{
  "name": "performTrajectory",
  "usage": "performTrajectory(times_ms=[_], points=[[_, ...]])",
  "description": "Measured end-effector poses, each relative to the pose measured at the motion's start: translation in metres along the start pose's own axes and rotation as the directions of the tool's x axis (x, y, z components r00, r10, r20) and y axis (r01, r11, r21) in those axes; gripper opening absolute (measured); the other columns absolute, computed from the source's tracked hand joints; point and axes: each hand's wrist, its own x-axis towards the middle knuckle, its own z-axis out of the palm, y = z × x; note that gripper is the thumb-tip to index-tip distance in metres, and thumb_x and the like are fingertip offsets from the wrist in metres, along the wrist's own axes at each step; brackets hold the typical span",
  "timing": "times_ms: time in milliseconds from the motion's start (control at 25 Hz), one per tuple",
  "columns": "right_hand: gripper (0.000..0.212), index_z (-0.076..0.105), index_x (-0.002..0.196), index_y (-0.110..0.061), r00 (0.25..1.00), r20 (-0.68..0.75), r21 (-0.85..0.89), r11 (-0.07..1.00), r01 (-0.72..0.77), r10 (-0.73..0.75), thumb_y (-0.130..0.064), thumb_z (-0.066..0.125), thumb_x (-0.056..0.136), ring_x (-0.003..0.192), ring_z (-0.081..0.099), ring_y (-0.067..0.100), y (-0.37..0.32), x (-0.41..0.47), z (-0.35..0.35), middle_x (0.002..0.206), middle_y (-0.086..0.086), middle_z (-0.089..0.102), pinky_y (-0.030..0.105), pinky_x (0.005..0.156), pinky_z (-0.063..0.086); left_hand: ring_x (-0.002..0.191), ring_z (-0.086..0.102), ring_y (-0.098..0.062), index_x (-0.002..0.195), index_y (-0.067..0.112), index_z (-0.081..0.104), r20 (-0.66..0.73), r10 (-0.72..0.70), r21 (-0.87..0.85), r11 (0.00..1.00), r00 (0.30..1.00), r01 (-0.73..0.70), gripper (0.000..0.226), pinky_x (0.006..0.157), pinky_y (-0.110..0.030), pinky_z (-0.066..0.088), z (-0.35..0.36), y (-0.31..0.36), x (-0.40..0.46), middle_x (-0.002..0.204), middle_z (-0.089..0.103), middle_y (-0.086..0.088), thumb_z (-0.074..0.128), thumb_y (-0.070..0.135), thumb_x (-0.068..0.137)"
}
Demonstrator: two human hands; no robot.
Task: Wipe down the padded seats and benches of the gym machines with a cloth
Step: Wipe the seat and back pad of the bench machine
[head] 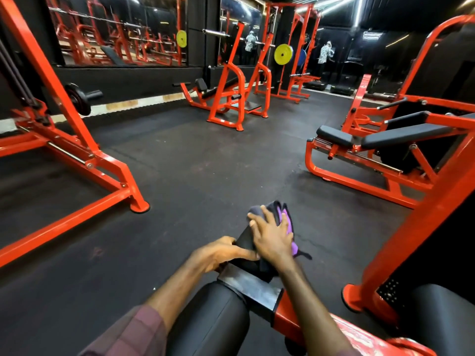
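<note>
A black padded roller (245,244) sticks out from the orange machine arm (290,312) low in the middle of the head view. My right hand (272,235) lies flat on a purple and grey cloth (284,219), pressing it over the roller's far end. My left hand (221,253) grips the roller's left side, thumb on top. A second, fatter black roller pad (210,322) lies below my forearms.
Black rubber floor (192,163) spreads ahead. An orange frame with a foot (140,205) stands left. An incline bench machine with black pads (395,136) is at right, another black pad (447,312) at lower right. Racks, mirrors and people stand at the back.
</note>
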Motion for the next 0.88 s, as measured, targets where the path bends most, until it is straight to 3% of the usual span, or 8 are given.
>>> performTrajectory(times_ms=[120, 280, 440, 560, 640, 680, 760, 880], points=[[0.041, 0.046, 0.147, -0.056, 0.999, 0.01, 0.122, 0.992, 0.034, -0.035, -0.055, 0.032, 0.109, 0.159, 0.002, 0.035, 0.022, 0.01, -0.005, 0.169, -0.023, 0.02, 0.067, 0.121, 0.021, 0.104, 0.072, -0.016, 0.123, 0.024, 0.059, -0.129, 0.011, 0.12, 0.993, 0.992, 0.005, 0.1, 0.098, -0.043, 0.059, 0.009, 0.014, -0.004, 0.112, 0.075, 0.004, 0.096, 0.069, 0.041], [0.042, 0.044, 0.149, -0.052, 0.98, 0.025, 0.219, 0.955, -0.199, 0.199, -0.05, 0.031, 0.109, 0.148, 0.025, 0.042, 0.011, 0.044, -0.026, 0.168, -0.01, 0.025, 0.064, 0.116, 0.032, 0.127, 0.059, -0.031, 0.133, 0.022, 0.042, -0.38, 0.126, 0.542, 0.833, 0.917, 0.11, 0.117, 0.103, -0.047, 0.048, 0.045, 0.036, -0.025, 0.134, 0.056, -0.005, 0.084, 0.081, 0.041], [0.044, 0.04, 0.152, -0.056, 1.0, 0.014, 0.124, 0.992, 0.013, -0.015, -0.056, 0.031, 0.109, 0.159, 0.001, 0.032, 0.012, -0.016, 0.006, 0.172, -0.023, 0.013, 0.064, 0.124, 0.019, 0.128, 0.056, -0.034, 0.133, 0.021, 0.04, -0.374, 0.332, 0.7, 0.714, 0.866, 0.028, 0.101, 0.105, -0.051, 0.044, 0.047, 0.031, -0.025, 0.135, 0.05, -0.006, 0.084, 0.071, 0.057], [0.044, 0.044, 0.149, -0.057, 0.999, -0.006, 0.134, 0.99, 0.046, -0.045, -0.06, 0.029, 0.108, 0.16, 0.001, 0.028, 0.024, 0.003, -0.002, 0.17, -0.023, 0.019, 0.064, 0.124, 0.019, 0.118, 0.06, -0.02, 0.137, 0.029, 0.043, -0.183, 0.18, 0.306, 0.945, 0.966, -0.118, 0.101, 0.092, -0.041, 0.054, 0.0, 0.017, -0.012, 0.136, 0.053, 0.0, 0.09, 0.072, 0.058], [0.041, 0.045, 0.148, -0.055, 0.997, 0.025, 0.151, 0.985, -0.078, 0.075, -0.054, 0.032, 0.11, 0.157, 0.012, 0.036, 0.009, 0.025, -0.021, 0.17, -0.017, 0.023, 0.064, 0.121, 0.024, 0.108, 0.068, -0.02, 0.132, 0.033, 0.049, -0.02, 0.034, 0.048, 0.998, 0.999, -0.033, 0.094, 0.081, -0.037, 0.056, -0.013, 0.009, -0.012, 0.13, 0.064, 0.001, 0.09, 0.075, 0.058], [0.04, 0.046, 0.149, -0.054, 0.993, 0.018, 0.141, 0.983, -0.119, 0.118, -0.052, 0.032, 0.111, 0.156, 0.015, 0.037, 0.005, 0.029, -0.021, 0.17, -0.016, 0.023, 0.064, 0.12, 0.025, 0.107, 0.072, -0.025, 0.129, 0.026, 0.06, 0.072, 0.007, -0.032, 0.999, 0.997, -0.004, 0.089, 0.088, -0.042, 0.059, -0.014, 0.003, -0.009, 0.124, 0.072, -0.002, 0.091, 0.071, 0.059], [0.041, 0.046, 0.148, -0.056, 0.997, -0.001, 0.068, 0.995, -0.074, 0.074, -0.054, 0.031, 0.11, 0.157, 0.012, 0.034, 0.002, 0.018, -0.008, 0.17, -0.02, 0.022, 0.065, 0.121, 0.022, 0.106, 0.076, -0.028, 0.12, 0.015, 0.076, 0.19, 0.015, -0.171, 0.985, 0.982, 0.018, 0.073, 0.102, -0.049, 0.058, -0.008, -0.003, -0.003, 0.112, 0.08, -0.007, 0.095, 0.058, 0.064], [0.039, 0.05, 0.144, -0.058, 0.997, -0.036, 0.108, 0.991, 0.074, -0.071, -0.056, 0.033, 0.109, 0.159, 0.005, 0.019, 0.018, -0.014, 0.009, 0.167, -0.026, 0.027, 0.058, 0.126, 0.014, 0.092, 0.078, -0.016, 0.116, 0.021, 0.074, 0.091, 0.026, -0.103, 0.995, 0.996, -0.017, 0.073, 0.085, -0.037, 0.062, -0.005, 0.001, 0.001, 0.097, 0.082, 0.004, 0.092, 0.063, 0.059]])
